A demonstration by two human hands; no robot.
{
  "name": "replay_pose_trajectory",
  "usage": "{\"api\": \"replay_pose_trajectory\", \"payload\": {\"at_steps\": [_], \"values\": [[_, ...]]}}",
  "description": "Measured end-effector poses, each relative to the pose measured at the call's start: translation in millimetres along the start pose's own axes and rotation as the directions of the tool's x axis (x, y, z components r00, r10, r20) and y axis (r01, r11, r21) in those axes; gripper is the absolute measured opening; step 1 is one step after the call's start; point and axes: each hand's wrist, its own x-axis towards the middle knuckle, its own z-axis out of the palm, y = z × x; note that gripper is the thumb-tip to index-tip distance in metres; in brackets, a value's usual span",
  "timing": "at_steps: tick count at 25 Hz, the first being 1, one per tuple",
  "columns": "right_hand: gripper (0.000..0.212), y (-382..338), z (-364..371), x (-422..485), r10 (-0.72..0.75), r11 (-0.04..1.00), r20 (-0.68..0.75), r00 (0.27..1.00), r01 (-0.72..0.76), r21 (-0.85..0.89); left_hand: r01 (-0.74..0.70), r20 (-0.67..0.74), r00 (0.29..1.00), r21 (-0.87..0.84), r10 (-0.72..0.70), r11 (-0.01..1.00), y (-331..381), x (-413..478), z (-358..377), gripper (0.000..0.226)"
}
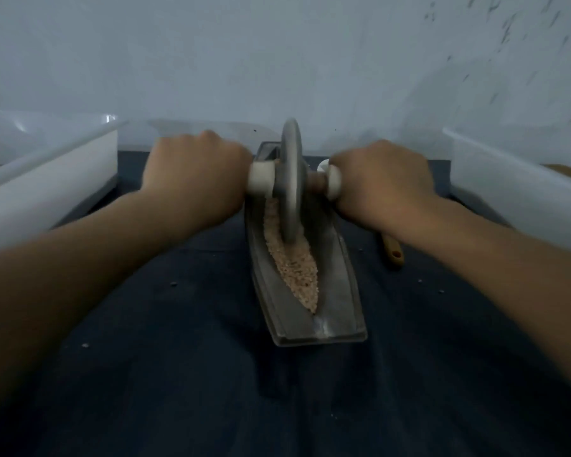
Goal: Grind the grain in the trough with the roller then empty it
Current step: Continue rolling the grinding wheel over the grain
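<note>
Left grip (192, 179) and right grip (383, 183) clamped round axle handles of roller (290, 179). Disc upright in far half of trough (330, 291). Grain (297, 272) heaped along groove, nearer than disc. Trough lengthwise on dark tabletop (178, 357).

Workshop-like (perhaps), dark cloth (178, 374), white bins (47, 183)

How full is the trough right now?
Not empty: pale grain lies along the trough groove, from under the roller to near its close end. The trough sits flat on the dark cloth, untipped.
</note>
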Motion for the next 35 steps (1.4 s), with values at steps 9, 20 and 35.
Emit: {"api": "replay_pose_trajectory", "payload": {"at_steps": [9, 20, 35], "values": [[0.026, 10.8, -22.5, -41.4, -0.166, 0.981, -0.232, 0.958, 0.136, -0.14, -0.08, -0.075, 0.995, -0.107, 0.072, 0.991, -16.5, -45.7, -10.8, 0.011], [0.013, -12.4, -9.5, 36.6, -0.032, 0.999, 0.018, 0.999, 0.032, -0.016, 0.12, 0.086, 0.99, -0.165, -0.107, 0.979, -2.7, 14.9, 21.9, 0.008], [0.007, -1.7, 14.6, 30.7, 0.03, 0.996, -0.016, 0.999, -0.028, 0.085, 0.029, 0.082, 0.996, 0.008, -0.029, 1.0, 2.8, 31.2, -1.2, 0.014]]}}
